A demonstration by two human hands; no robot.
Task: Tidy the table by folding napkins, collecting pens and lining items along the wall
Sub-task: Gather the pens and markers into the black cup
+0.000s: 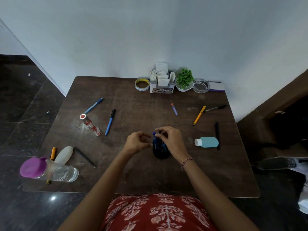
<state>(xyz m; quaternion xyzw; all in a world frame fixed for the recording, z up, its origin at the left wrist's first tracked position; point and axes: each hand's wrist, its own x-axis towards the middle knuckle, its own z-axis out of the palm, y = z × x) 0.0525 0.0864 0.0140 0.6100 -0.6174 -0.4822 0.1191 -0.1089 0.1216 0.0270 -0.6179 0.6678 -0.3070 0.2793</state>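
The person sits at the dark tabletop (pixel 133 100) with both hands over a dark pen holder (pixel 161 155), which stands near the middle, a little toward the front edge. The right hand (pixel 171 140) curls over the holder, and its grip pinches the top of an upright blue pen (pixel 154 135) that stands inside together with other blue pens. The left hand (pixel 135 144) is just beside the holder with its fingers loosely curled. I cannot tell if its grip holds something.

Loose pens lie around on the tabletop. At the left are a light blue pen (pixel 94 105) and a blue marker (pixel 110 122). At the right are a yellow pen (pixel 199 115), a grey pen (pixel 215 108) and a black pen (pixel 217 135). At the front left are an orange pen (pixel 53 153) and a dark pencil (pixel 85 157).

Along the wall (pixel 150 39) stand a tape roll (pixel 142 84), a napkin holder (pixel 162 90) full of white napkins (pixel 161 67), a small green plant (pixel 184 78) and a glass ashtray (pixel 201 85), side by side. A pale blue bottle (pixel 208 142) lies just beside the black pen.
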